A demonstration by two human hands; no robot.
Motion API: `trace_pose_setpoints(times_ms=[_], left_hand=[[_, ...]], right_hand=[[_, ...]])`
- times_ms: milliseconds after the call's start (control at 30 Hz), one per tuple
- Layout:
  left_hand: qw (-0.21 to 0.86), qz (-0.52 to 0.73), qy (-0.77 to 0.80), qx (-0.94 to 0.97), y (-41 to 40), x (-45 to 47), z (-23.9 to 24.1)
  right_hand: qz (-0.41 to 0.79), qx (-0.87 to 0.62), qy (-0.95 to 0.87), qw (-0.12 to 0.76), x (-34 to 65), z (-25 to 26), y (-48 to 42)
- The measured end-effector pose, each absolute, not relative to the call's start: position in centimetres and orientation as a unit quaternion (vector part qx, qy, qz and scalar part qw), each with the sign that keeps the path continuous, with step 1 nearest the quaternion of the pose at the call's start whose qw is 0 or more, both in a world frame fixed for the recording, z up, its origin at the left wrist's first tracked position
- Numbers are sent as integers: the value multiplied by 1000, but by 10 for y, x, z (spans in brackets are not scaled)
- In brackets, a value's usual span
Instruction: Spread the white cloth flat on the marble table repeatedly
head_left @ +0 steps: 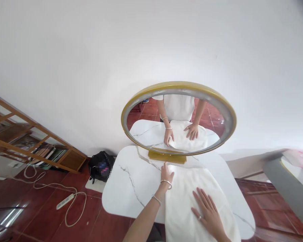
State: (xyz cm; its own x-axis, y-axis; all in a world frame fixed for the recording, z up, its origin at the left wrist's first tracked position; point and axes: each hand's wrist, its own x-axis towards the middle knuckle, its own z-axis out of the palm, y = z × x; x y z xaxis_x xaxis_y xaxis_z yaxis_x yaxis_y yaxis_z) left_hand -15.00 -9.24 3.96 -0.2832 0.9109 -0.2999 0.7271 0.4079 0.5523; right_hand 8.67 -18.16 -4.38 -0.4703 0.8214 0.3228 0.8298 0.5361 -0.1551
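A white cloth [187,188], perhaps a garment, lies spread on the marble-patterned white table [126,195] and hangs past its near edge. At the cloth's far left corner is my left hand [167,175], wearing bracelets, its thumb and fingers closed about the edge. My right hand [207,209], with a ring on one finger, rests flat on the right part of the cloth, fingers spread. Behind the cloth stands an oval mirror [179,84] with a gold frame. It reflects both hands and the cloth.
The mirror's gold base [166,157] sits at the table's back, near the white wall [91,67]. To the left, a black backpack [101,166], a power strip [65,201] with its cable and a wooden shelf [40,137] stand or lie. Another table [298,178] is at right.
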Motion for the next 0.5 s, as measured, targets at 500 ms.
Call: trace_pose_setpoints(times_ms=[500], left_hand=[[251,24,482,839,-119,-97,149]], right_hand=[[171,-383,-855,305,104,81,-121]])
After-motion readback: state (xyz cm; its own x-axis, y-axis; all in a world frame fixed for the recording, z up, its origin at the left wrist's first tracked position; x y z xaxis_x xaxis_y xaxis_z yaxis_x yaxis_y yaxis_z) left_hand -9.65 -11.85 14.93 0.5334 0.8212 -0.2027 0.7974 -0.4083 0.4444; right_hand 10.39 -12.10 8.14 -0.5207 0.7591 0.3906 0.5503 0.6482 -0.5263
